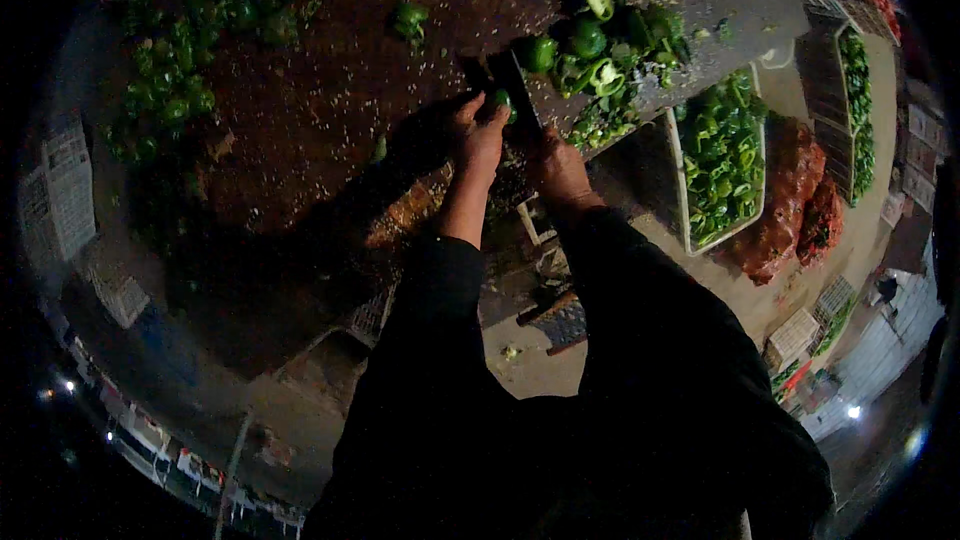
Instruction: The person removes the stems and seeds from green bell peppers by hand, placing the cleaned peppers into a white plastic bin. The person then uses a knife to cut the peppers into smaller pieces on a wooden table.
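Observation:
My left hand (480, 135) holds a green bell pepper (501, 106) between its fingers above the dark tabletop (315, 90). Close to the right of that pepper, my right hand (559, 169) grips a knife (526, 94) whose dark blade points away from me. Just beyond the blade lies a whole green pepper (538, 54), beside a pile of cut green peppers (606, 79) with pale insides showing. A single green piece (409, 19) rests farther up the table. Seeds are scattered over the surface.
Many green peppers (225, 7) lie at the table's upper left. A crate of cut green peppers (681, 180) stands below the table's right edge, beside filled red sacks (780, 202). Another crate of green pieces (847, 120) is farther right. A stool (559, 322) stands under my arms.

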Demonstrator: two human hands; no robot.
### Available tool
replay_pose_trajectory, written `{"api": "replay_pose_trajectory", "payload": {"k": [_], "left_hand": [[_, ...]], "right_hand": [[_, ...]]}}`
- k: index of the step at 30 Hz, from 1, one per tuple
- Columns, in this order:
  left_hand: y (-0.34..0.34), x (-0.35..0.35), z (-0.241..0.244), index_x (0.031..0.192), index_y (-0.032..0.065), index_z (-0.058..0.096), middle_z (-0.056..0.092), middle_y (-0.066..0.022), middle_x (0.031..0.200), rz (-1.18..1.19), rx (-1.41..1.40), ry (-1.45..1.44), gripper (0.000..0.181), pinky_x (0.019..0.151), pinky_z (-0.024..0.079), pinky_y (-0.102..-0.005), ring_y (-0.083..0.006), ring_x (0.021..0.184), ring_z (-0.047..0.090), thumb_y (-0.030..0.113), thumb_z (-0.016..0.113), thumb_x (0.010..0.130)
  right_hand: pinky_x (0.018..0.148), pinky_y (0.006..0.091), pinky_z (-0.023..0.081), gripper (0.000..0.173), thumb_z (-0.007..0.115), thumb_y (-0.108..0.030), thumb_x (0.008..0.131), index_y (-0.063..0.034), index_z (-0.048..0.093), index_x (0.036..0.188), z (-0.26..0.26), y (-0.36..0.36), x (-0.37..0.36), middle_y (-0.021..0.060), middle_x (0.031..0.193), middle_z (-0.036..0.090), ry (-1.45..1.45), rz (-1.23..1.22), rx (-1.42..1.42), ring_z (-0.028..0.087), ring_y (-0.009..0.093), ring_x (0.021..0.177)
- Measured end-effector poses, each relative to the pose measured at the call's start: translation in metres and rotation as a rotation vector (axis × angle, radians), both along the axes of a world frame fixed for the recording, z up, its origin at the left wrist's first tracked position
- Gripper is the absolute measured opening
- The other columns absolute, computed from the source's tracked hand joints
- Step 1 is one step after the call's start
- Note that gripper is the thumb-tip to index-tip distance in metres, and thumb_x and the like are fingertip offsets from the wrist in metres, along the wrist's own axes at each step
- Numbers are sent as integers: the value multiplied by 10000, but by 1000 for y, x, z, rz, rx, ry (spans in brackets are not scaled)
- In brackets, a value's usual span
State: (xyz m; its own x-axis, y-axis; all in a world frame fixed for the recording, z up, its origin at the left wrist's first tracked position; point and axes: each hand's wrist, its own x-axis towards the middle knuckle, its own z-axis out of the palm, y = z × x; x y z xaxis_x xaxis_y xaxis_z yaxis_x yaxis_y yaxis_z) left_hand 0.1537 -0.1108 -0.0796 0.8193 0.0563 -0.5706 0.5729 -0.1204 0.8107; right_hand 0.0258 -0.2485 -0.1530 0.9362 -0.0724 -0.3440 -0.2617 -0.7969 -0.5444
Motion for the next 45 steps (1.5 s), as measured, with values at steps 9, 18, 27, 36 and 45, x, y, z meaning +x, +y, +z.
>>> {"api": "replay_pose_trajectory", "payload": {"k": [9,18,27,36,45], "left_hand": [[11,-3,-49,1367,50,578,578,-176,1373,-76,26,66,569,1073,425,-423,-316,1265,544,247,787,877],[-30,10,-34,1326,33,590,635,-114,1272,72,-58,103,542,942,503,-384,-225,1127,601,133,796,835],[-59,73,-31,1332,29,536,588,-60,1162,-37,22,-164,481,849,497,-307,-142,929,580,77,726,892],[102,340,-38,1510,70,327,510,-256,1419,-226,948,-533,888,1092,418,-499,-452,1333,451,225,822,790],[103,319,-46,1453,130,412,522,-258,1382,-423,773,-592,854,1034,463,-509,-450,1300,482,217,829,714]], "right_hand": [[622,556,531,431,636,-174,837,-4,508,1213,40,16,14,261,792,672,64,-82,21,661,474,728],[598,564,524,343,547,-174,891,-34,531,1204,64,-49,46,250,746,674,76,-35,-144,662,460,685],[609,480,530,709,649,-131,826,91,386,1447,51,-98,87,202,719,653,89,-150,-8,654,406,666],[591,482,505,748,627,-59,763,47,401,1468,37,-108,74,204,679,628,112,-135,-34,641,382,650],[585,558,476,260,581,-152,920,10,540,1118,63,-102,89,252,734,641,-9,-155,22,622,492,704]]}}
